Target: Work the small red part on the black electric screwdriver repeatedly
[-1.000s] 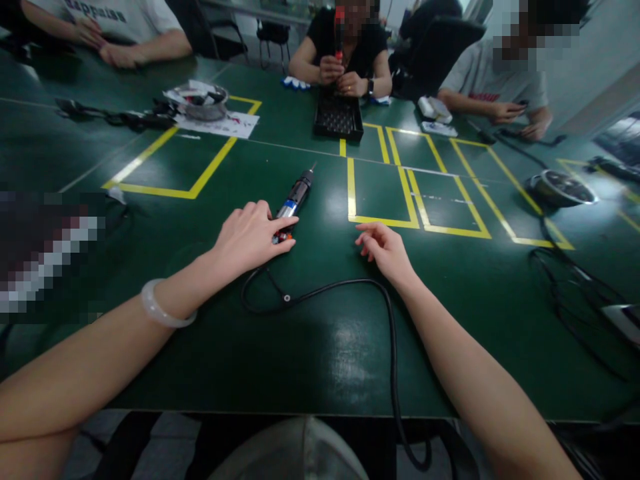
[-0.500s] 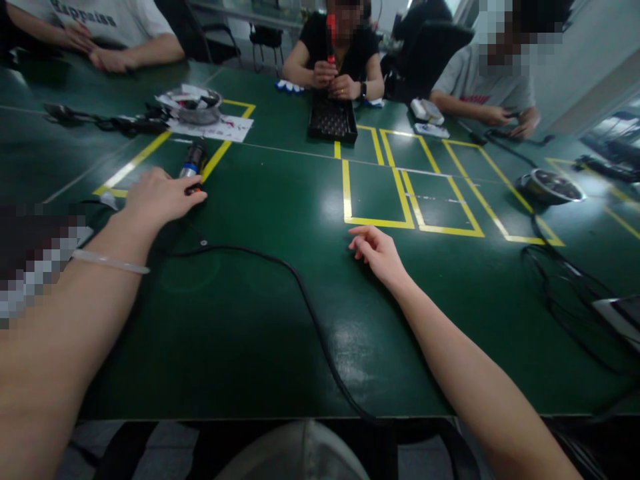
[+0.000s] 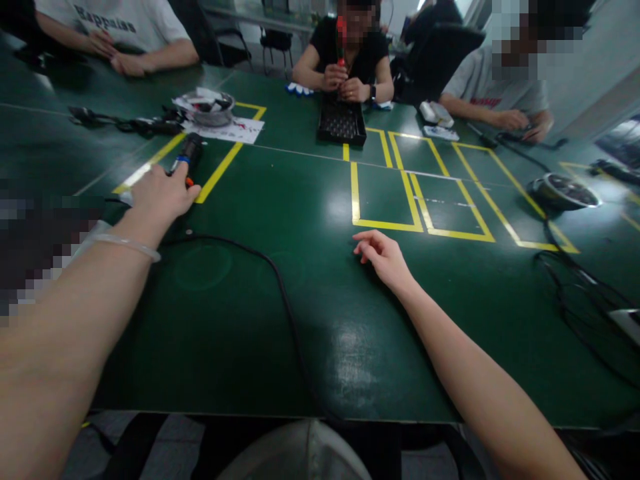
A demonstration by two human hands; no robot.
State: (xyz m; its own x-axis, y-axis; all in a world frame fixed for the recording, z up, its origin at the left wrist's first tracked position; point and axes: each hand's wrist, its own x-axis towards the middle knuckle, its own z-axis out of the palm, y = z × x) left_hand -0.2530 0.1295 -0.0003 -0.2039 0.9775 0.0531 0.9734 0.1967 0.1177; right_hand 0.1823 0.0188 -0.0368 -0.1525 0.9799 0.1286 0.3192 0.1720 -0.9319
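Beyond the left hand, a metal bowl of paper scraps was set; far to its right, a black gridded tray was seen, its contents too small to tell. The electric screwdriver, dark with a blue band and an orange part, was gripped at its rear by that hand, laid on the green surface beside a yellow tape line. Its black cable was trailed behind the wrist. The right hand was rested empty, fingers loosely curled.
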